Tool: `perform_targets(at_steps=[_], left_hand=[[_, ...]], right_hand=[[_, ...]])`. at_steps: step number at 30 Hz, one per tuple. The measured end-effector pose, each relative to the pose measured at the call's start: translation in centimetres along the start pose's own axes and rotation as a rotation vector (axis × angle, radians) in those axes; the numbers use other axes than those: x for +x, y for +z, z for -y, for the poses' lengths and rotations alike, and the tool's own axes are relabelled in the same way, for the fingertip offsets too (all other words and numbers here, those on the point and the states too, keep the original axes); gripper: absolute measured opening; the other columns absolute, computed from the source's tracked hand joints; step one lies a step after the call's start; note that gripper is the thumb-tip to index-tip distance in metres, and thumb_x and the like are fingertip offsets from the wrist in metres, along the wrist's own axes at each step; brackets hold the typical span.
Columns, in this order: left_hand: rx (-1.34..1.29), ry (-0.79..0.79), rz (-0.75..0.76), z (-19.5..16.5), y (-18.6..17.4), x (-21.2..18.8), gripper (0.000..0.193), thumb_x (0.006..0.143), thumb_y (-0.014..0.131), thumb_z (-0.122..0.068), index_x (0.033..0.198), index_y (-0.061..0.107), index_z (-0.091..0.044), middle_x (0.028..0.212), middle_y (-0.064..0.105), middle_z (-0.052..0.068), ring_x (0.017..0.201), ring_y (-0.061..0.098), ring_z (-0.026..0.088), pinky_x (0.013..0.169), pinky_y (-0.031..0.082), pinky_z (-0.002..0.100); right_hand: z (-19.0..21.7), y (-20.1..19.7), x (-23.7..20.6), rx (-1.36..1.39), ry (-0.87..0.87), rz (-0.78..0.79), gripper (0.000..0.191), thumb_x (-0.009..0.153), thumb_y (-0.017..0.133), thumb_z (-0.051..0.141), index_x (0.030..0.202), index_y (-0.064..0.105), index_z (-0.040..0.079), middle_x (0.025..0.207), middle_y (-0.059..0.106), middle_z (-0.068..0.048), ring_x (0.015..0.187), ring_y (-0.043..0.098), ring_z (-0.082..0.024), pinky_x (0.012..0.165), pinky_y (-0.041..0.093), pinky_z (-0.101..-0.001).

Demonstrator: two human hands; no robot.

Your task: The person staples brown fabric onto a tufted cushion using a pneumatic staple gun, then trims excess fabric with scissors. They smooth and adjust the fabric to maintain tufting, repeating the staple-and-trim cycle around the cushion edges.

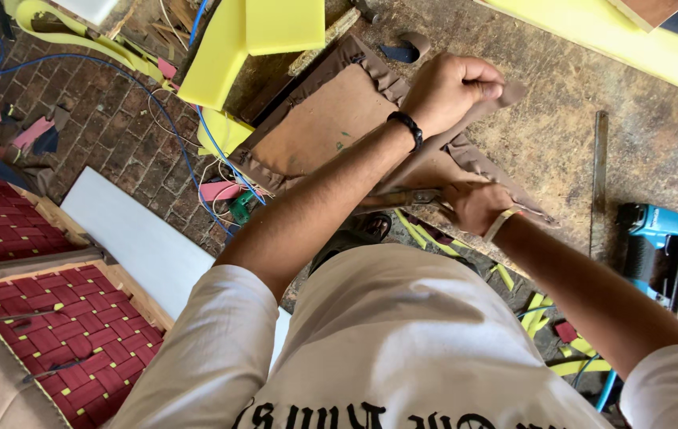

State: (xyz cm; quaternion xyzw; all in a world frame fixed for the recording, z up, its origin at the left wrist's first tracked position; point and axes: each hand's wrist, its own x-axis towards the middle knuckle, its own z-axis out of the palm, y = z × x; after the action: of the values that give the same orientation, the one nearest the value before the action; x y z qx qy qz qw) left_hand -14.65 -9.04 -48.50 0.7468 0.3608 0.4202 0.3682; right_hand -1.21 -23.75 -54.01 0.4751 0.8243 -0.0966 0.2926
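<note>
The left hand [454,87] is clenched in a fist around a fold of brown fabric [434,155], pulling it up taut off the counter [641,103]. That arm reaches forward, elbow bent, with a black band [408,127] at the wrist. The right hand [475,206] sits lower and nearer the body, fingers wrapped round the handle of scissors [402,197] whose blades point left, lying against the stretched fabric just beneath the left forearm. A pale band circles the right wrist.

The fabric runs on to a padded brown panel [319,123] with gathered edges, lying flat on the counter's left end. Beyond it sit yellow foam blocks [252,40]. To the right, well apart from the hands, a metal ruler [598,183] lies lengthwise, and beside it a blue staple gun [655,246]. Yellow foam scraps [537,310] litter the floor below the counter edge. Off to the left, on the brick floor [109,127], lie a white board [140,238], a blue hose [180,135] and a wooden frame [53,318] with red webbing.
</note>
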Motion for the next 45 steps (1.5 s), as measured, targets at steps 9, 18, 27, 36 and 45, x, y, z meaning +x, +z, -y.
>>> perform_targets(at_steps=[9,18,27,36,45], left_hand=[[-0.102,-0.011,-0.024,-1.0,-1.9,2.7,0.009,0.089,0.076,-0.019,0.097,0.081,-0.015,0.091,0.083,0.000,0.081,0.080,0.009,0.075,0.067,0.028],[-0.222,-0.001,-0.086,-1.2,-1.6,4.1,0.012,0.090,0.076,-0.014,0.101,0.081,-0.013,0.097,0.084,0.002,0.086,0.081,0.012,0.080,0.066,0.029],[-0.316,0.011,-0.209,0.4,-2.6,5.0,0.012,0.093,0.075,-0.019,0.102,0.080,-0.012,0.097,0.084,0.004,0.089,0.080,0.013,0.082,0.069,0.030],[-0.094,-0.253,-0.354,5.1,-13.3,-0.2,0.019,0.101,0.072,-0.028,0.108,0.081,-0.013,0.110,0.082,0.004,0.094,0.074,0.008,0.085,0.058,0.024],[-0.816,-0.478,-0.661,11.8,-23.1,-5.5,0.014,0.101,0.062,-0.019,0.110,0.065,-0.008,0.095,0.073,0.007,0.085,0.071,0.018,0.080,0.059,0.034]], right_hand=[[2.2,-1.0,1.0,0.096,-0.036,-0.146,0.042,0.100,0.047,0.051,0.119,0.059,0.016,0.116,0.067,-0.008,0.104,0.065,-0.022,0.084,0.055,-0.0411],[3.3,-2.4,0.8,0.195,0.109,0.193,0.042,0.111,0.035,0.038,0.146,0.048,0.019,0.109,0.073,-0.015,0.092,0.075,-0.022,0.076,0.061,-0.0367],[5.2,-1.3,1.1,0.308,-0.049,-0.229,0.042,0.101,0.054,0.047,0.117,0.070,0.013,0.115,0.072,-0.012,0.090,0.073,-0.026,0.074,0.061,-0.0418],[2.8,2.0,-0.5,0.409,0.237,-0.609,0.038,0.077,0.073,0.052,0.101,0.077,0.023,0.096,0.075,-0.006,0.079,0.070,-0.022,0.068,0.059,-0.0381],[-6.7,5.5,0.5,1.112,0.965,-0.383,0.044,0.102,0.071,0.050,0.089,0.078,0.008,0.072,0.073,-0.007,0.053,0.062,-0.017,0.048,0.049,-0.0321]])
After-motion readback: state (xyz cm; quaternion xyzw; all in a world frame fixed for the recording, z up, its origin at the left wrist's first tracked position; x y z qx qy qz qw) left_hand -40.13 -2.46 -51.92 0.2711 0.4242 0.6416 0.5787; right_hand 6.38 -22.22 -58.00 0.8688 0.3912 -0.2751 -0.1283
